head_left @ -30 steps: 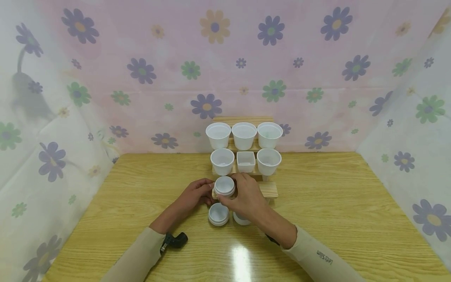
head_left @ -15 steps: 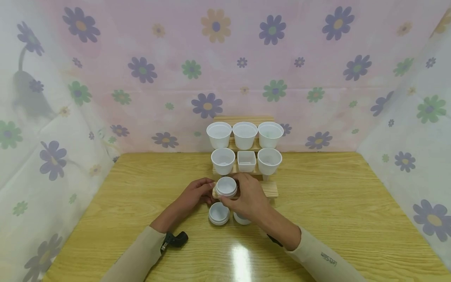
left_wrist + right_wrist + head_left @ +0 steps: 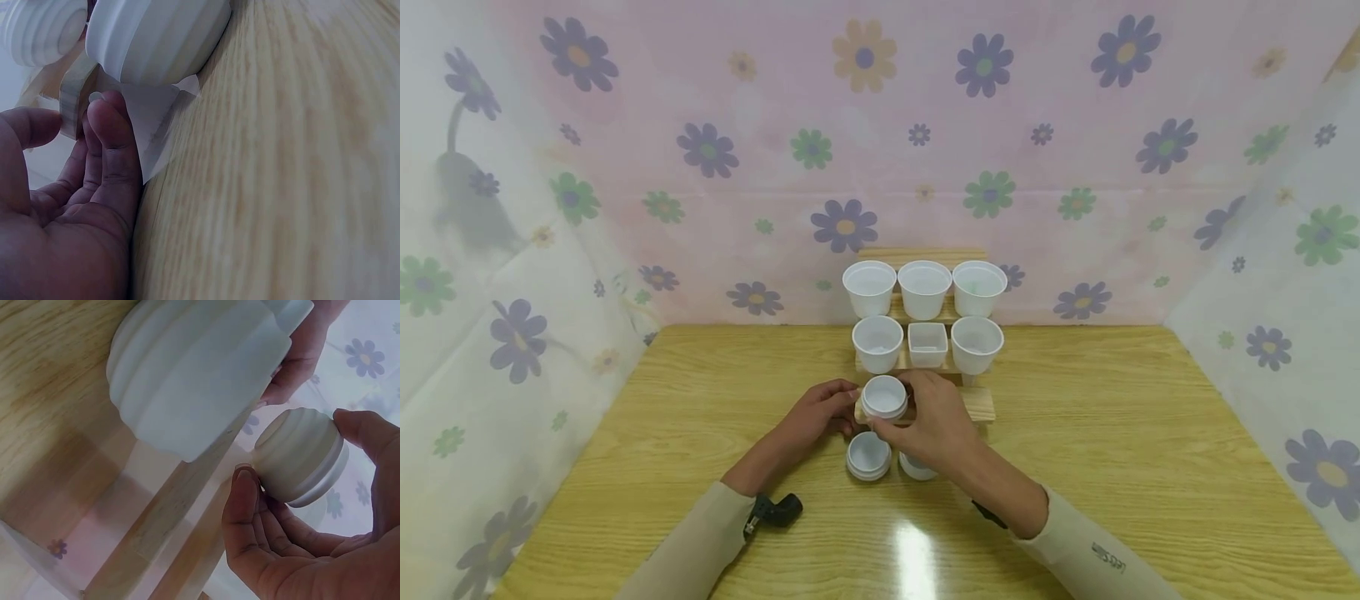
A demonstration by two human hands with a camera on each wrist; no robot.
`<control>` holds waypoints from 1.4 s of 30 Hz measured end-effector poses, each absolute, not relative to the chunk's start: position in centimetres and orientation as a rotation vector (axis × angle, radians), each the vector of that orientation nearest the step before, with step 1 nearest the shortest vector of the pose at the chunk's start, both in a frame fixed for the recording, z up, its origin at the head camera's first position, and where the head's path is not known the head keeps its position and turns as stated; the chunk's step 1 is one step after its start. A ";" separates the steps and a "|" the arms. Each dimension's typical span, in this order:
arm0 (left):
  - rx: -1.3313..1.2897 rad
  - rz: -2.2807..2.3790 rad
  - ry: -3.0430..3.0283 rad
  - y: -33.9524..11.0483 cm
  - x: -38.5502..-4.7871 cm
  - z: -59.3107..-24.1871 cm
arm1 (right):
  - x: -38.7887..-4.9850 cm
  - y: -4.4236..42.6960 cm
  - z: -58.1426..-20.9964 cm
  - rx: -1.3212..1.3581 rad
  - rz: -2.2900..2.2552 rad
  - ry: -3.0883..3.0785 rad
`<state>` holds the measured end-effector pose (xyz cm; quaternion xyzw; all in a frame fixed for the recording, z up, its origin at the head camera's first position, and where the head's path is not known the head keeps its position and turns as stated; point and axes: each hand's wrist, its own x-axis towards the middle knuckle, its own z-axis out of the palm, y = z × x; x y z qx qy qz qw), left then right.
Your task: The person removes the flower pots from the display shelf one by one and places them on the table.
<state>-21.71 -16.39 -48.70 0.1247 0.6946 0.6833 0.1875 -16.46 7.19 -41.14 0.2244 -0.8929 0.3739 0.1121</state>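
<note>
A small white ribbed pot (image 3: 884, 398) is over the left part of the lower shelf of a wooden stand (image 3: 977, 403). My right hand (image 3: 936, 425) pinches this pot between thumb and fingertips; the right wrist view has the pot (image 3: 300, 456) tilted by the camera angle. My left hand (image 3: 812, 417) is at that shelf's left end. Up close, its thumb and curled fingers (image 3: 112, 144) grip the plank end (image 3: 75, 100). Two more white pots stand in front, one in plain sight (image 3: 868, 456) and one partly hidden (image 3: 917, 468) by my right hand.
Three white cups (image 3: 925, 288) line the stand's top tier. On the tier below, a square white container (image 3: 927, 344) sits between two round cups. The wooden table (image 3: 1112, 467) spreads around, with a flowered cloth (image 3: 760, 167) behind and at both sides.
The pot in my right hand has shifted very slightly right along the shelf, and my right forearm has moved a little right. My left hand keeps its place at the shelf end.
</note>
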 end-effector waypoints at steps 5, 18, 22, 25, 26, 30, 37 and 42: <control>0.354 1.928 1.943 -16.3 -21.6 -48.9 | -16.1 7.4 -40.8 0.676 1.106 -2.620; 0.349 1.919 1.951 -16.3 -21.6 -49.0 | -15.6 7.4 -40.6 0.693 1.107 -2.604; 0.357 1.920 1.946 -16.4 -21.6 -48.9 | -15.6 7.4 -40.5 0.711 1.106 -2.590; 0.365 1.923 1.945 -16.4 -21.6 -48.9 | -15.6 7.4 -40.4 0.723 1.101 -2.580; 0.367 1.923 1.946 -16.4 -21.6 -48.9 | -15.5 7.4 -40.4 0.726 1.099 -2.577; 0.373 1.924 1.954 -16.3 -21.7 -48.8 | -15.5 7.5 -40.3 0.730 1.095 -2.572; 0.371 1.919 1.965 -16.3 -21.6 -48.7 | -15.2 7.6 -40.1 0.738 1.101 -2.570; 0.366 1.917 1.970 -16.4 -21.6 -48.6 | -15.2 7.8 -40.2 0.752 1.099 -2.553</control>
